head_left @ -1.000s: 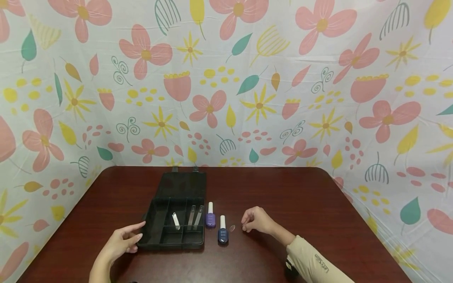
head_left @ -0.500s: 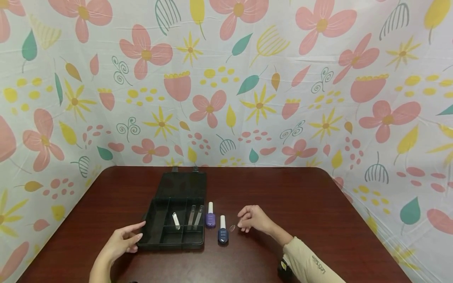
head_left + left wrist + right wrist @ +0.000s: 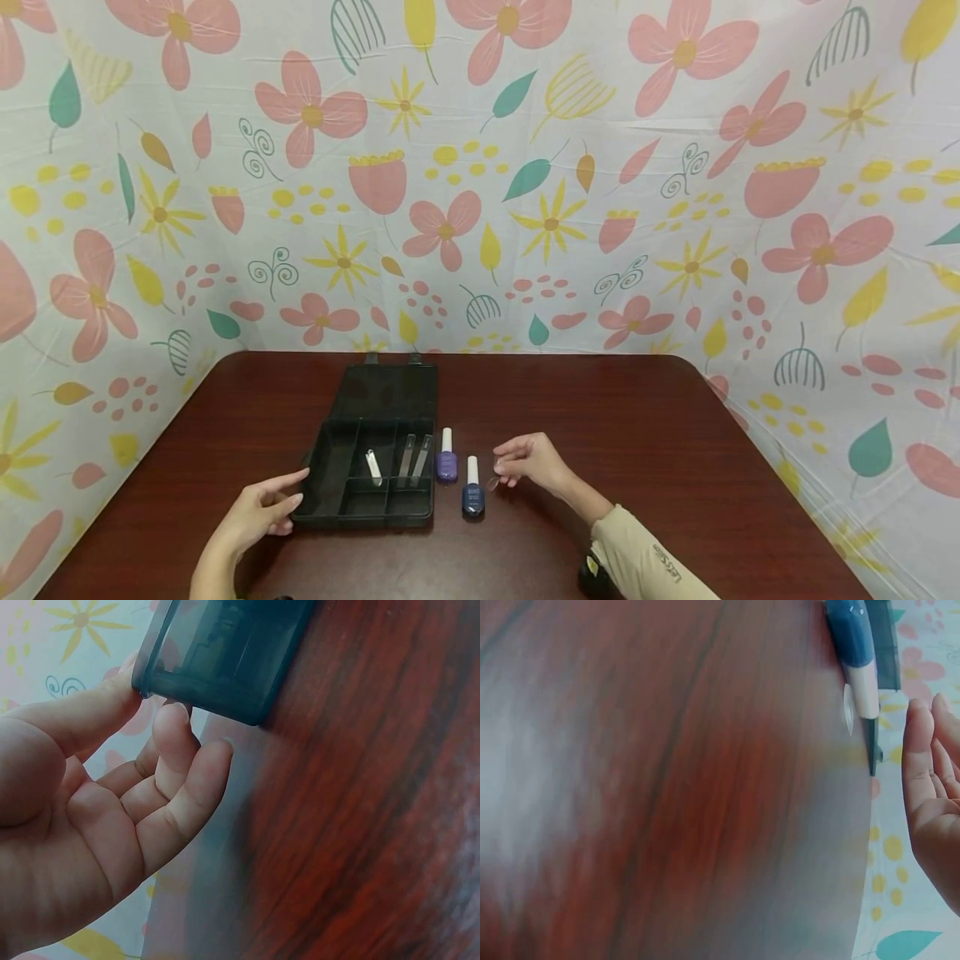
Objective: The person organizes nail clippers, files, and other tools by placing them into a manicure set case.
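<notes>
My left hand [image 3: 253, 517] touches the left side of a black organizer box [image 3: 322, 475] near its front corner. In the left wrist view, that hand's top digit meets the box's rim while the other fingers curl loosely below. Nail clippers [image 3: 372, 468] and two slim flat metal tools [image 3: 406, 460] lie inside the box. My right hand [image 3: 534, 462] hovers beside a small clear oval piece [image 3: 492, 483], fingertips close over it. The right wrist view shows the clear oval piece [image 3: 848, 710] on the table, apart from the fingers. Next to it stands a dark blue nail polish bottle [image 3: 472, 497] with a white cap.
A purple nail polish bottle [image 3: 446, 465] stands against the right side of the box. The box's lid [image 3: 384, 392] lies folded back toward the far edge of the dark wooden table [image 3: 600, 400]. A floral cloth [image 3: 480, 167] hangs behind and around.
My right hand has moved left, from beside the clear oval piece to close above it. The left hand and the box have stayed in place.
</notes>
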`<act>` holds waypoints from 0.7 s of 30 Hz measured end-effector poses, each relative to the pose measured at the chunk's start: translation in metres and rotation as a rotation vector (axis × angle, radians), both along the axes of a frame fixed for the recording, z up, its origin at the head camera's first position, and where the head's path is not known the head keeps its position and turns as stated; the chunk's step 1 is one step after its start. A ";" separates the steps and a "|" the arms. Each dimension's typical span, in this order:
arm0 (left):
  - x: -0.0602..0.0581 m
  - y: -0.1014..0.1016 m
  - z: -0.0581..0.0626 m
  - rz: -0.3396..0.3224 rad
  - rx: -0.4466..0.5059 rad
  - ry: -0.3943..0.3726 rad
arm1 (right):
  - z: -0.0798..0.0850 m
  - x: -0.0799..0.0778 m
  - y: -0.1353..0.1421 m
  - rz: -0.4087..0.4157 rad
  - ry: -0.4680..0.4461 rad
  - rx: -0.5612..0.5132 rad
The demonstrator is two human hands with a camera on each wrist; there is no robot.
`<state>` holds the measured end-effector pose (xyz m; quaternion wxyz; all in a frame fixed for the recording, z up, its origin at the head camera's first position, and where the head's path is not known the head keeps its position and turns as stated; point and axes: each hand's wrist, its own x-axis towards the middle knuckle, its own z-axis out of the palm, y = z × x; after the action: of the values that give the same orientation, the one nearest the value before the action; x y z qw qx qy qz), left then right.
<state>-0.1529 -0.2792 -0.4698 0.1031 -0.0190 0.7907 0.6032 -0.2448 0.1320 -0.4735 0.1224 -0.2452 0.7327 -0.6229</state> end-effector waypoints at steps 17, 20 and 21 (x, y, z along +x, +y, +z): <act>0.001 0.000 0.002 -0.008 0.003 0.010 | 0.001 0.004 -0.028 -0.020 0.016 -0.074; 0.001 0.000 0.002 -0.007 0.002 0.008 | 0.002 0.006 -0.034 -0.021 0.023 -0.085; 0.001 0.000 0.001 -0.007 0.001 0.007 | 0.003 0.006 -0.037 -0.020 0.027 -0.086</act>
<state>-0.1521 -0.2795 -0.4686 0.1024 -0.0143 0.7906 0.6035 -0.2386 0.0951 -0.4708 0.0955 -0.2511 0.7093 -0.6517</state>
